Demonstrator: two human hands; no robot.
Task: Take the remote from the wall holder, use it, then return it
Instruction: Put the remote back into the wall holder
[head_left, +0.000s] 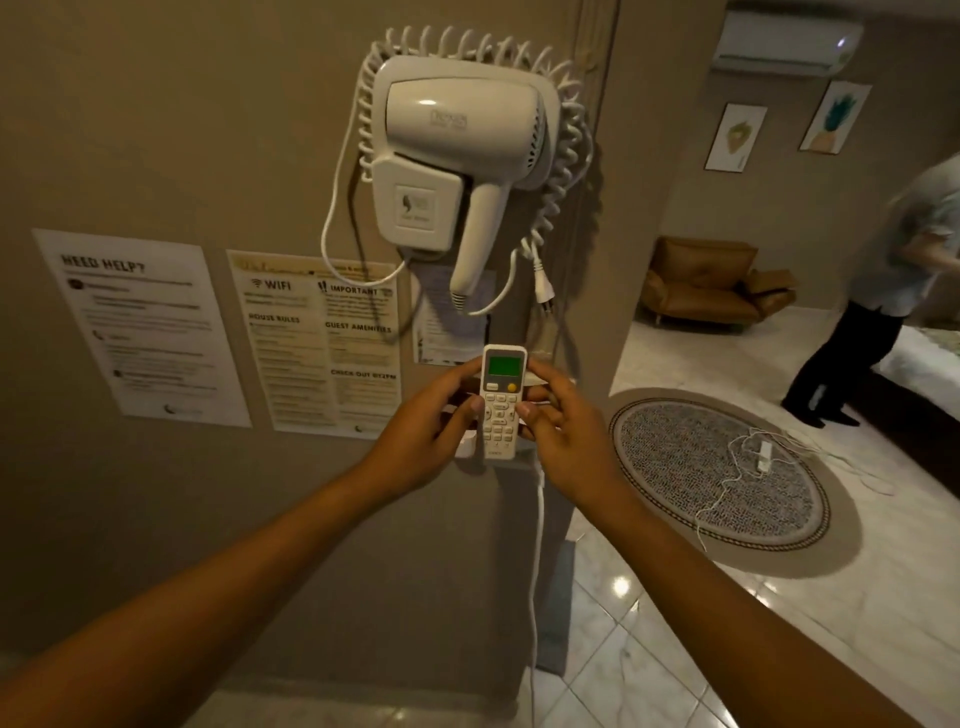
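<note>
A white remote (502, 400) with a lit green screen stands upright in front of the beige wall. My left hand (431, 431) grips its left edge, thumb on the keypad. My right hand (561, 431) grips its right edge, thumb on the buttons too. A white wall holder (466, 446) shows only as a small piece behind and below the remote; my hands hide the rest. Whether the remote touches the holder I cannot tell. A white air conditioner (784, 44) hangs high on the far wall at the upper right, with a small light on.
A white wall hair dryer (462, 156) with a coiled cord hangs just above. Paper notices (317, 343) cover the wall at left. A round rug (717, 473) with a loose cable lies on the tiled floor at right. Another person (878, 291) stands beyond it, near a brown armchair (711, 283).
</note>
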